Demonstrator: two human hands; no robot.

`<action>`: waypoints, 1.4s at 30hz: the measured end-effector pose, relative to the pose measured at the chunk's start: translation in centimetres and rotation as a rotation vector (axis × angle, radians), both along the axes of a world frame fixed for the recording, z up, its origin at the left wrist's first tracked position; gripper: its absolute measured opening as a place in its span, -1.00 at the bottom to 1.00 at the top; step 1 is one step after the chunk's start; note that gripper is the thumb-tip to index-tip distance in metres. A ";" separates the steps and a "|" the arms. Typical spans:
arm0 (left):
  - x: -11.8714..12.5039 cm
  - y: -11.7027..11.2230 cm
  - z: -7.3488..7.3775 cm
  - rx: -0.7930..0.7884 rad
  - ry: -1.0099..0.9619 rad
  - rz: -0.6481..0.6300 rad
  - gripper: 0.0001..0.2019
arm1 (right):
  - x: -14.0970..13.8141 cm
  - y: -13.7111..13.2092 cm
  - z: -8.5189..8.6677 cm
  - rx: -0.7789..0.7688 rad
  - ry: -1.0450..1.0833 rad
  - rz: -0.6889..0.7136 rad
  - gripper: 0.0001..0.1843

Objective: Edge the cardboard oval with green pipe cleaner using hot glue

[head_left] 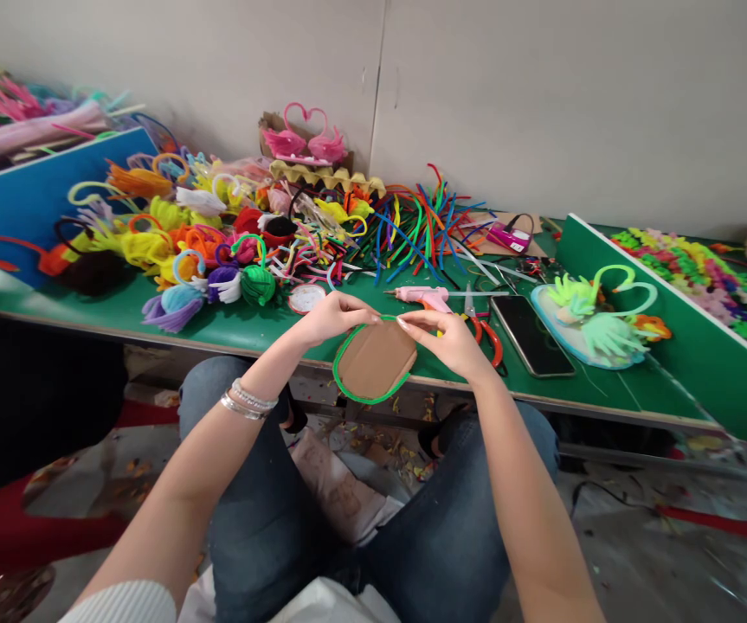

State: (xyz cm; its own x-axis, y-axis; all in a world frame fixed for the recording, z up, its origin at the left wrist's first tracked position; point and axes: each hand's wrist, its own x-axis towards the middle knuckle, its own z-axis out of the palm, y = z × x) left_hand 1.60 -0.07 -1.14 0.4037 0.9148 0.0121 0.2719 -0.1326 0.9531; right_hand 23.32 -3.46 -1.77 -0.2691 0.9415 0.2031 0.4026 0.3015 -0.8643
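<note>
An oval piece of cardboard (376,362) with a green pipe cleaner (339,381) along its rim hangs between my hands at the table's front edge. My left hand (339,318) pinches its top rim from the left. From the right, my right hand (443,337) grips the upper right of the same rim, fingertips closed on it. Just beyond my hands lies a pink glue gun (430,298). Orange-handled scissors (491,343) rest beside my right hand, partly covered by it. Past them is a black phone (532,336).
Pipe-cleaner swans (178,247) and yarn-like bundles crowd the left. Loose pipe cleaners (418,229) spread along the back near a pink swan pair (305,143). At right, a pale green swan pair (600,316) stands before a green divider (672,329). A blue board (54,199) borders the left.
</note>
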 end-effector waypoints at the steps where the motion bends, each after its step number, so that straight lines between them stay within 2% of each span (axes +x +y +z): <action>1: 0.0 0.0 0.0 -0.001 0.006 0.000 -0.68 | 0.1 0.1 -0.2 -0.009 0.010 0.004 -0.71; 8: 0.1 0.1 -0.3 -0.012 -0.011 -0.008 -0.74 | 0.3 0.5 -0.7 -0.083 0.074 0.063 -0.71; 14: 0.1 0.1 -0.3 -0.038 0.003 0.011 -0.72 | 0.1 0.4 -0.6 -0.108 0.124 0.011 -0.69; 18: 0.2 -0.1 0.0 -0.053 0.023 0.007 -0.73 | 0.0 0.4 -0.6 -0.095 0.114 0.000 -0.69; 24: 0.1 -0.3 0.6 -0.159 0.068 -0.030 -0.75 | 0.0 0.2 -0.5 -0.036 0.051 -0.021 -0.67; 30: -0.3 0.1 0.3 -0.194 0.063 -0.107 -0.72 | -0.2 0.1 -0.3 0.007 0.019 -0.036 -0.74; 35: -0.6 0.3 -0.2 -0.154 0.073 -0.159 -0.68 | -0.2 -0.1 -0.1 -0.011 0.000 -0.046 -0.75; 42: -0.9 0.5 -0.1 0.056 0.175 -0.231 -0.62 | -0.2 -0.2 0.1 0.009 0.021 -0.061 -0.73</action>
State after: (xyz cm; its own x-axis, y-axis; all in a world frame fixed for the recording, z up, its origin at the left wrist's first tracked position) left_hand 0.68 0.41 -1.22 0.6017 0.7982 -0.0284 0.3878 -0.2609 0.8841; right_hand 23.13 -3.67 -1.70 -0.2065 0.9543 0.2163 0.4026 0.2843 -0.8701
